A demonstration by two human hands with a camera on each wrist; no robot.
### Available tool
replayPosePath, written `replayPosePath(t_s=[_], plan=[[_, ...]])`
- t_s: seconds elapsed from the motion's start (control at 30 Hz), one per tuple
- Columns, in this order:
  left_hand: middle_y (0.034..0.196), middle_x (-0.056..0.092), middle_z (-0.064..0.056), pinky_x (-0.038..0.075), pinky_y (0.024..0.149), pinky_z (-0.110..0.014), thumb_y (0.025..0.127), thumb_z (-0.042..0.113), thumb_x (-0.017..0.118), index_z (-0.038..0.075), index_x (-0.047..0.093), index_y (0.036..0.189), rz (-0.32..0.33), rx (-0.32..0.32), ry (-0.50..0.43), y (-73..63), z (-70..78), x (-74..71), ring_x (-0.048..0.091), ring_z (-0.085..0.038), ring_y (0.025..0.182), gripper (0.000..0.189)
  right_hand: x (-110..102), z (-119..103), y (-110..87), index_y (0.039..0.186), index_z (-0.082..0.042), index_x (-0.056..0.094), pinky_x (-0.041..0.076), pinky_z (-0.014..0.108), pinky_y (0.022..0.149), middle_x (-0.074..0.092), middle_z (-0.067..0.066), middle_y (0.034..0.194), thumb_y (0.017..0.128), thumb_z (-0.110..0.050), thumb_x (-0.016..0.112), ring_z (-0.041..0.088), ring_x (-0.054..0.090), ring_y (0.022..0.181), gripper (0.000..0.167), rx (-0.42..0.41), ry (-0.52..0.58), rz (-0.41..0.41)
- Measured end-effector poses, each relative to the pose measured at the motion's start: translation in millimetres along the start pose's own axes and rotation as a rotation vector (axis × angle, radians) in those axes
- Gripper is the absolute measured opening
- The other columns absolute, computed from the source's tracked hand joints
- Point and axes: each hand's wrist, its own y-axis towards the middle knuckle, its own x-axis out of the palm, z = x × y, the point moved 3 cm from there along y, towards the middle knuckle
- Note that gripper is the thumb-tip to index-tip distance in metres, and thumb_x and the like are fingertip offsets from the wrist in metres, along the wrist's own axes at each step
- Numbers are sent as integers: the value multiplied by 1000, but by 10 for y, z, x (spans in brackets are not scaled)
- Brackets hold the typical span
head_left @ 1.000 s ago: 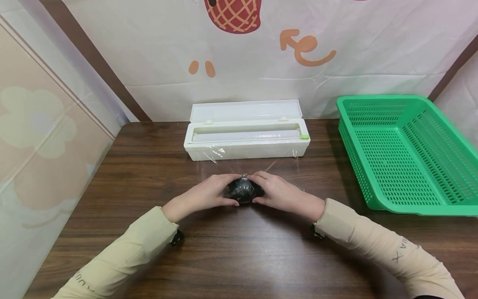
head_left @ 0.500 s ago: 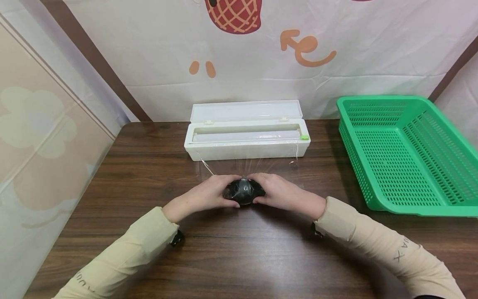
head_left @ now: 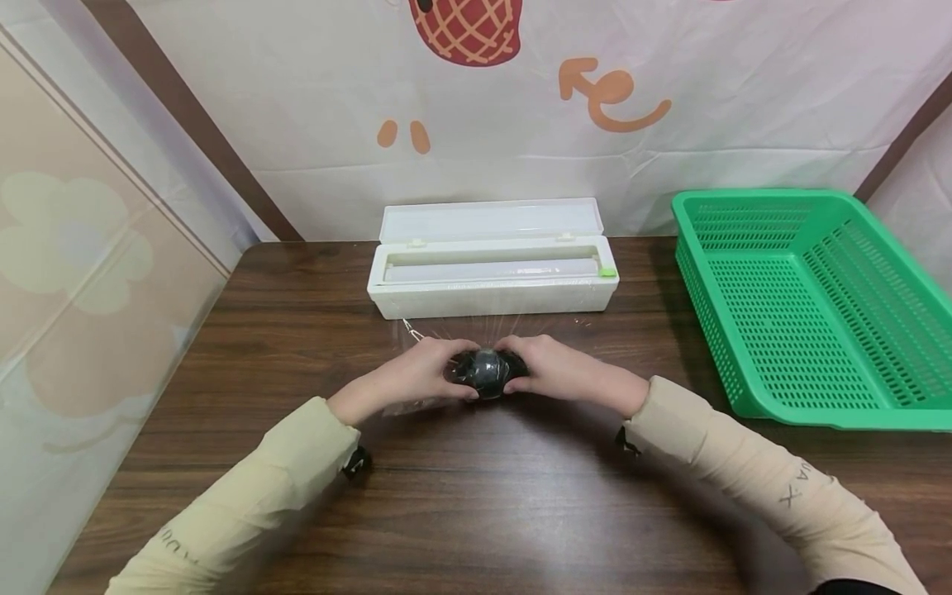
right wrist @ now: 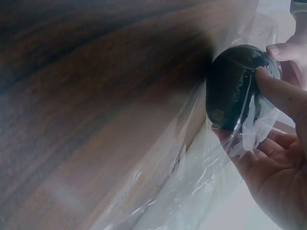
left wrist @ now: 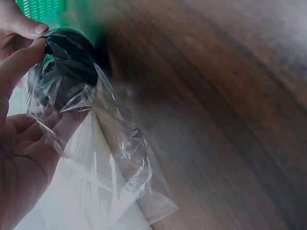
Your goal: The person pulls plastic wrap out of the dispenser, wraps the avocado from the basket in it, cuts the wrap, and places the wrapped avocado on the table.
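A dark, glossy, rounded fruit that looks like an avocado (head_left: 487, 373) is partly covered in clear cling film (left wrist: 122, 153). At its left end my left hand (head_left: 421, 372) grips it, thumb on the near side and fingers on the far side. My right hand (head_left: 559, 368) holds the other end the same way. A loose flap of film hangs past the left hand in the left wrist view. More film (right wrist: 192, 177) stretches from the avocado to the white dispenser box (head_left: 491, 301) behind it. A round pale spot shows on the avocado's skin in the right wrist view.
The dispenser's lid (head_left: 491, 221) stands raised, with a film roll (head_left: 491, 271) inside and a green slider (head_left: 607, 273) at its right end. A green plastic basket (head_left: 732, 347) stands to the right on the brown wooden table (head_left: 476, 512). A printed cloth hangs behind.
Both hands have shifted slightly toward the box, and the avocado has turned in them. The film between it and the box has gathered into creases, and a flap now shows below the left hand.
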Motion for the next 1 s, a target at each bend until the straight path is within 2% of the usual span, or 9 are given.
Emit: replayPosePath(t_s=[0.2, 0.37, 0.5, 0.7, 0.83, 1.0], plan=[[104, 65, -11, 49, 82, -34, 71, 28, 76, 0, 57, 115, -24, -43, -27, 48, -40, -38, 61, -21, 93, 55, -28, 30, 8, 118, 3, 52, 46, 33, 88, 59, 13, 110, 80, -20, 70, 21, 57, 100, 48, -1, 6, 3], [106, 64, -10, 48, 82, -35, 71, 32, 75, 4, 58, 116, -44, -95, -28, 80, -87, -40, 59, -21, 95, 56, -40, 61, 25, 119, 2, 53, 47, 32, 84, 58, 12, 108, 79, -21, 71, 19, 56, 95, 50, 0, 22, 7], [104, 65, -10, 48, 81, -35, 71, 34, 75, 3, 58, 115, -39, -86, -41, 81, -100, -42, 59, -20, 93, 56, -43, 84, 37, 120, 2, 53, 47, 31, 84, 59, 12, 111, 79, -23, 71, 18, 56, 95, 51, 12, 25, -4], [99, 65, -8, 49, 77, -31, 71, 34, 75, 2, 59, 113, -36, -60, -66, 99, -106, -60, 59, -16, 87, 55, -78, 107, 30, 126, 3, 48, 43, 34, 93, 57, 14, 120, 79, -27, 71, 21, 54, 107, 60, 28, 25, 2], [94, 65, -5, 48, 74, -29, 70, 33, 75, 4, 60, 114, -71, -95, -63, 130, -132, -70, 57, -15, 83, 54, -123, 58, 22, 127, 3, 47, 40, 35, 96, 54, 14, 122, 78, -29, 72, 23, 51, 112, 63, 18, 25, 35], [94, 64, -3, 48, 73, -28, 70, 32, 76, 5, 60, 114, -85, -124, -71, 145, -171, -78, 57, -14, 82, 54, -91, -8, 40, 123, 2, 51, 41, 34, 97, 54, 13, 121, 79, -26, 71, 22, 51, 112, 56, -22, -6, 44]])
